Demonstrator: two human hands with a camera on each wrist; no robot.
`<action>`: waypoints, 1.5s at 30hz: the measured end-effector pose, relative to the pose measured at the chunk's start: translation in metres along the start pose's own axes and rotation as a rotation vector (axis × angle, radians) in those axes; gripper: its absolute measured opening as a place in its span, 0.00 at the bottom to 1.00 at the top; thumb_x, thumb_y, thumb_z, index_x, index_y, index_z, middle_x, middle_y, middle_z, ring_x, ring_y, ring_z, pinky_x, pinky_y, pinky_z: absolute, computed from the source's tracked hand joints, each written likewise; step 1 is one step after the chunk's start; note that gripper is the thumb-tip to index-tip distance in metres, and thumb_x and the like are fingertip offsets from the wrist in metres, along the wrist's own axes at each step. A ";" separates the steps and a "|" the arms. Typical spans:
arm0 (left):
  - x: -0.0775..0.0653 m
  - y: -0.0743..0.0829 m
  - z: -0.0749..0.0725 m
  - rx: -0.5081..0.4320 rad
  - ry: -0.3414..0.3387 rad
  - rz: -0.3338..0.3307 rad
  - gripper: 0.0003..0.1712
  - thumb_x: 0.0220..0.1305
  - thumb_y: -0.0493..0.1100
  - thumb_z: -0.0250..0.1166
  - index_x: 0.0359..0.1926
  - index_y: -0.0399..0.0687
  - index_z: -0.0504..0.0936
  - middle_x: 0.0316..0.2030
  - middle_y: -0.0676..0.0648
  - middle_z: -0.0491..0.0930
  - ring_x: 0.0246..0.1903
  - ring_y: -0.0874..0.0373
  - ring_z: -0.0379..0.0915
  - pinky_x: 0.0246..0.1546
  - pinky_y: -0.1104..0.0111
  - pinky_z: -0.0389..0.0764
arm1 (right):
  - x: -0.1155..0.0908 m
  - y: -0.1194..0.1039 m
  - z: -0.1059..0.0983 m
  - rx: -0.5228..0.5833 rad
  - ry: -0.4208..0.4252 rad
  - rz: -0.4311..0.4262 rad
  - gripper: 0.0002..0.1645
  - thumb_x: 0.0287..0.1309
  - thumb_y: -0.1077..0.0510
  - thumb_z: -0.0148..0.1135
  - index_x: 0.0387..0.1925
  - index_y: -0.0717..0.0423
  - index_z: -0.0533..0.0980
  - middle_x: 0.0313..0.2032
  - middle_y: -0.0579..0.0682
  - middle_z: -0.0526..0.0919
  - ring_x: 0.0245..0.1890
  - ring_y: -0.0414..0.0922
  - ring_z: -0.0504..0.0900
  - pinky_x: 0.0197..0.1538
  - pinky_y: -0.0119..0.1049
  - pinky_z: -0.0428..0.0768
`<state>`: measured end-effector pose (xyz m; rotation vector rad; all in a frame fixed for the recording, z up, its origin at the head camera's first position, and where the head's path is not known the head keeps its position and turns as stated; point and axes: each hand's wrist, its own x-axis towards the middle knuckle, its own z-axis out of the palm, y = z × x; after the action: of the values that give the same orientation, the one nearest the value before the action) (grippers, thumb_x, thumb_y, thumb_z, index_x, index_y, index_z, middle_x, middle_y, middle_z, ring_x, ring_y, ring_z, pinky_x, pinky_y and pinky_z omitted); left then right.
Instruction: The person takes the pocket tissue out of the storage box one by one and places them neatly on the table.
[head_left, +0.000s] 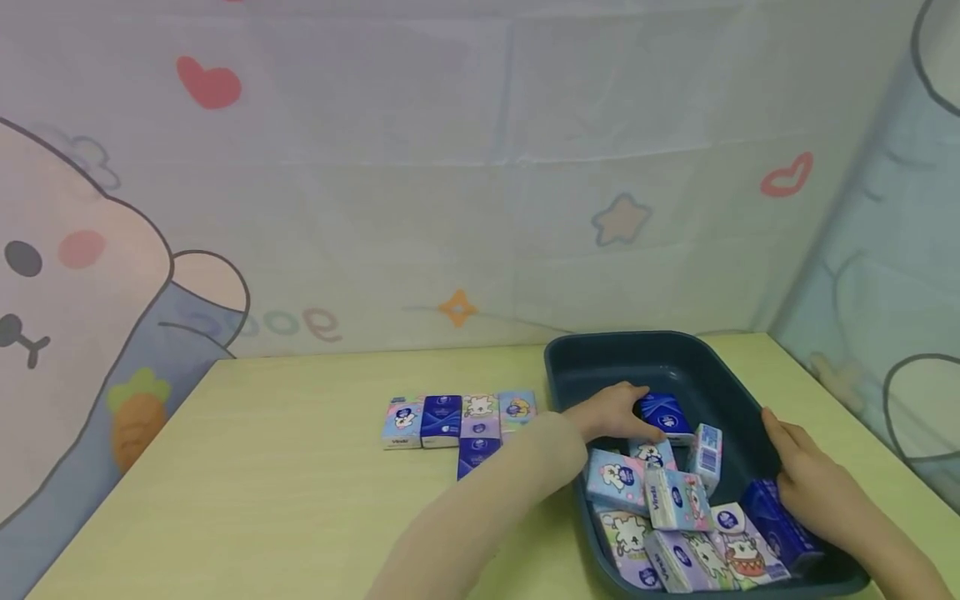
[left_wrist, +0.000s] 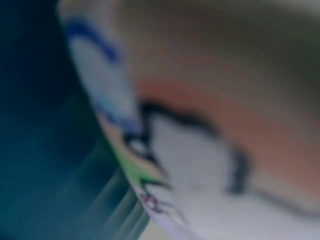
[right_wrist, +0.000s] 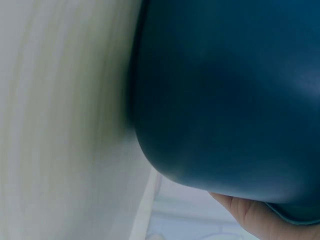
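My left hand [head_left: 617,412] reaches into a dark teal plastic bin [head_left: 630,343], thumb and finger at two edges of a dark blue tissue pack [head_left: 666,415]. A light blue tissue pack [head_left: 654,451] lies just below the thumb. In the left wrist view, a blurred cartoon-printed pack [left_wrist: 195,160] fills much of the picture. My right hand [head_left: 821,492] grips the bin's right rim, its fingers along the edge; the right wrist view shows the bin's outer wall [right_wrist: 225,100]. Another dark blue pack [head_left: 776,521] lies inside beside that hand.
Several pastel cartoon-printed tissue packs [head_left: 678,500] are heaped in the bin's near half. On the pale wooden table [head_left: 247,467], left of the bin, several packs [head_left: 441,421] stand in a row, with a dark blue one [head_left: 477,455] below, partly behind my left forearm. A printed curtain [head_left: 390,208] hangs behind.
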<state>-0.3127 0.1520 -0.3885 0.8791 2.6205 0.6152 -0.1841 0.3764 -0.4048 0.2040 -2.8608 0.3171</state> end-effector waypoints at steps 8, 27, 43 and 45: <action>0.001 0.001 -0.001 0.057 0.033 -0.012 0.43 0.57 0.60 0.65 0.70 0.51 0.64 0.65 0.51 0.69 0.60 0.63 0.69 0.62 0.75 0.70 | 0.001 -0.001 0.003 0.005 0.042 -0.023 0.42 0.48 0.75 0.50 0.67 0.80 0.51 0.54 0.76 0.66 0.45 0.73 0.75 0.37 0.61 0.79; -0.012 0.016 -0.017 0.507 0.242 0.055 0.37 0.46 0.73 0.66 0.47 0.53 0.78 0.37 0.56 0.78 0.32 0.65 0.70 0.34 0.75 0.77 | 0.000 0.004 0.003 0.002 0.005 -0.007 0.43 0.48 0.74 0.50 0.67 0.80 0.49 0.54 0.77 0.65 0.45 0.71 0.76 0.37 0.61 0.78; -0.101 -0.019 -0.064 0.096 0.370 -0.003 0.46 0.49 0.65 0.67 0.65 0.47 0.69 0.56 0.48 0.77 0.50 0.57 0.76 0.49 0.67 0.81 | 0.003 -0.005 0.004 0.002 0.051 -0.027 0.42 0.47 0.75 0.51 0.66 0.81 0.52 0.53 0.76 0.67 0.47 0.73 0.74 0.41 0.63 0.77; -0.115 -0.031 -0.067 0.027 0.373 -0.010 0.46 0.49 0.63 0.68 0.65 0.46 0.68 0.54 0.48 0.78 0.49 0.56 0.76 0.48 0.67 0.81 | 0.004 -0.006 0.004 0.011 0.036 -0.025 0.42 0.48 0.74 0.50 0.66 0.80 0.51 0.54 0.76 0.67 0.47 0.73 0.74 0.41 0.63 0.77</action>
<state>-0.2678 0.0374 -0.3281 0.8251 2.9654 0.8109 -0.1877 0.3696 -0.4062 0.2328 -2.8191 0.3280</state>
